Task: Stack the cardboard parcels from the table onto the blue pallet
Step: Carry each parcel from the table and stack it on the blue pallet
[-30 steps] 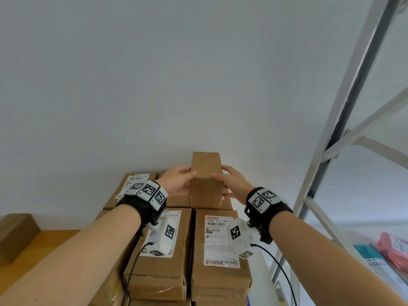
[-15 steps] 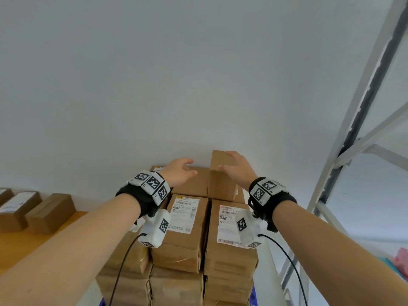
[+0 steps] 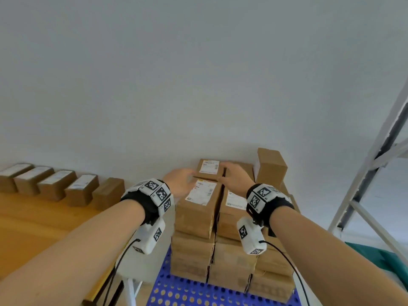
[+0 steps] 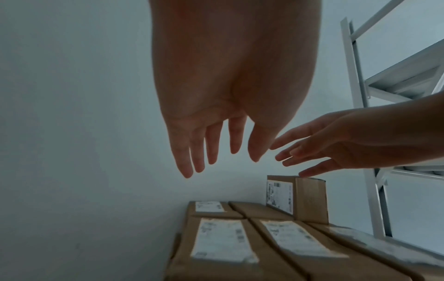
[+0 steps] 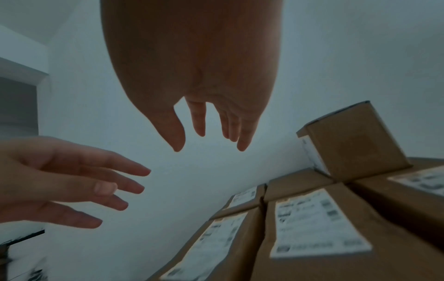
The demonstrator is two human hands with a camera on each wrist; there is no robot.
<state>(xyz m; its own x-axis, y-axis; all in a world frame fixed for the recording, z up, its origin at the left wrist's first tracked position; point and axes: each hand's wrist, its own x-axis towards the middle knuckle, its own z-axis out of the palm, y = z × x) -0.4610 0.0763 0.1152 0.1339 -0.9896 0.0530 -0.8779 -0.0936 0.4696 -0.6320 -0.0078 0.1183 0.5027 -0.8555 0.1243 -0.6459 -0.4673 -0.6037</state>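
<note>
A tall stack of cardboard parcels (image 3: 198, 208) stands on the blue pallet (image 3: 183, 290) against the wall. One parcel (image 3: 271, 167) stands upright on the stack's top at the back right; it also shows in the left wrist view as the upright parcel (image 4: 310, 199) and in the right wrist view as the upright parcel (image 5: 355, 140). My left hand (image 3: 180, 181) and right hand (image 3: 235, 177) hover above the stack's top, both empty. In the wrist views the fingers (image 4: 211, 148) of the left and the fingers (image 5: 199, 121) of the right are straight and spread. Several more parcels (image 3: 55, 184) lie in a row on the wooden table (image 3: 33, 221) to the left.
A white wall rises behind the stack. A grey metal shelf frame (image 3: 371, 180) stands at the right, close to the pallet. Something teal (image 3: 379, 257) lies low at the right edge. Cables hang from both wrist cameras.
Both hands let go of the upright parcel, which now stands at the stack's back right. The hands have drawn back to the left, and the view has swung left to show the table's parcels.
</note>
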